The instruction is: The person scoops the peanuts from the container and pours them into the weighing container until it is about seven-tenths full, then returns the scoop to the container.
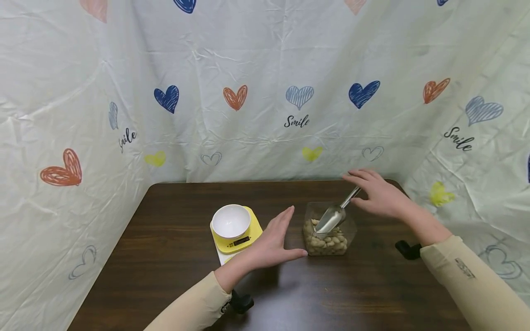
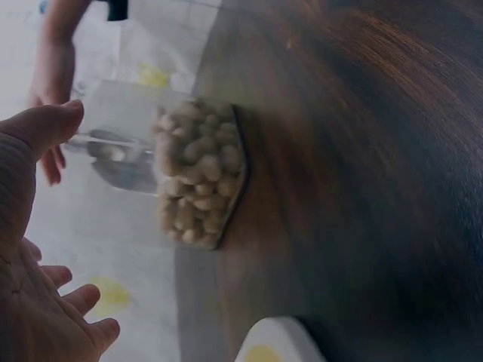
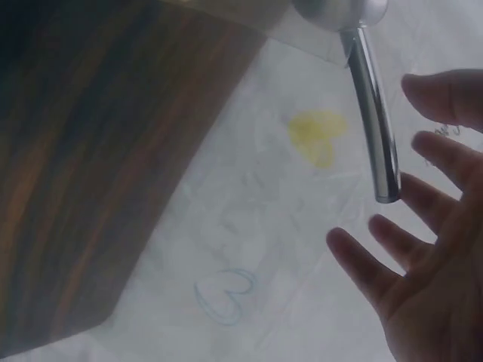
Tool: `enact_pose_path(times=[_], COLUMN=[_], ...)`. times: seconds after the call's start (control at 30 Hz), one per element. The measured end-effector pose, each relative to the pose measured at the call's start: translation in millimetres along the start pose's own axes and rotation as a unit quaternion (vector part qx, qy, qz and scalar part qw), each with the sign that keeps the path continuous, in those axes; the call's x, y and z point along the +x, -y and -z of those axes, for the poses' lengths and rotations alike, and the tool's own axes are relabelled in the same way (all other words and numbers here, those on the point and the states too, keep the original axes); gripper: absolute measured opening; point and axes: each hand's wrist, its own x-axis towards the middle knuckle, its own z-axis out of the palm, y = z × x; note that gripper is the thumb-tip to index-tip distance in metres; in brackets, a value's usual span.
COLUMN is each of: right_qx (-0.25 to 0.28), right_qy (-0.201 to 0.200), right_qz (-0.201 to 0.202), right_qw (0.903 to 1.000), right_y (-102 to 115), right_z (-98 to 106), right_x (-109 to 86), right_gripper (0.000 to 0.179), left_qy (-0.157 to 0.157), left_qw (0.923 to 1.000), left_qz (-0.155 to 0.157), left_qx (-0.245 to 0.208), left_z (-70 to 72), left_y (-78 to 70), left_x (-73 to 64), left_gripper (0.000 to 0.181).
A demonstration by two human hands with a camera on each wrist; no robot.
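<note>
A clear square container [image 1: 350, 226] of unshelled peanuts [image 1: 327, 246] stands on the table. A metal scoop [image 1: 331, 219] leans in it, its bowl among the peanuts and its handle sticking up to the right. Beside that handle [image 3: 371, 121], my right hand [image 1: 378, 195] hovers with fingers spread and thumb apart, gripping nothing. My left hand [image 1: 271, 241] is held out on the container's left side, fingers extended, thumb pointing toward its lower corner; its palm holds nothing in the left wrist view.
Left of the container sits a yellow and white kitchen scale [image 1: 255, 225] bearing a white bowl [image 1: 231, 221]; my left forearm crosses its near end. The dark wooden table [image 1: 174, 239] ends at a white curtain [image 1: 256, 59] printed with hearts.
</note>
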Motion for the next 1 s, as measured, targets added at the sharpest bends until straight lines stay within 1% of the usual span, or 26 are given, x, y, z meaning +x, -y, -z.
enact_pose_path(times=[0.13, 0.2, 0.3, 0.43, 0.57, 0.67, 0.87, 1.0], right_qx=[0.002, 0.001, -0.003, -0.014, -0.019, -0.024, -0.037, -0.036], right_qy=[0.038, 0.052, 0.068, 0.079, 0.089, 0.094, 0.098, 0.1], right_qz=[0.0, 0.001, 0.001, 0.004, 0.004, 0.002, 0.007, 0.012], right_qw=[0.9993, 0.9986, 0.9977, 0.9968, 0.9959, 0.9952, 0.9945, 0.9943], right_y=[3, 4, 6, 7, 8, 9, 9, 10], right_z=[1, 1, 1, -1, -2, -3, -6, -7], right_x=[6.1, 8.7, 12.4, 16.6, 19.4, 21.1, 23.9, 25.2], right_gripper=[0.064, 0.06, 0.054, 0.047, 0.042, 0.039, 0.03, 0.027], left_qy=[0.007, 0.01, 0.011, 0.01, 0.013, 0.012, 0.015, 0.017], left_qw=[0.9995, 0.9988, 0.9967, 0.9944, 0.9941, 0.9939, 0.9937, 0.9936], left_qz=[0.028, 0.042, 0.063, 0.077, 0.078, 0.075, 0.067, 0.062], left_qx=[-0.01, -0.024, -0.051, -0.071, -0.074, -0.081, -0.089, -0.092], left_z=[-9.7, -12.4, -15.5, -19.8, -24.0, -25.1, -24.7, -25.0], left_y=[1.1, 0.0, -2.4, -5.7, -7.7, -8.8, -8.1, -6.9], left_x=[10.2, 16.0, 26.0, 39.5, 50.1, 55.0, 60.0, 62.3], left_gripper=[0.118, 0.12, 0.123, 0.126, 0.128, 0.127, 0.128, 0.127])
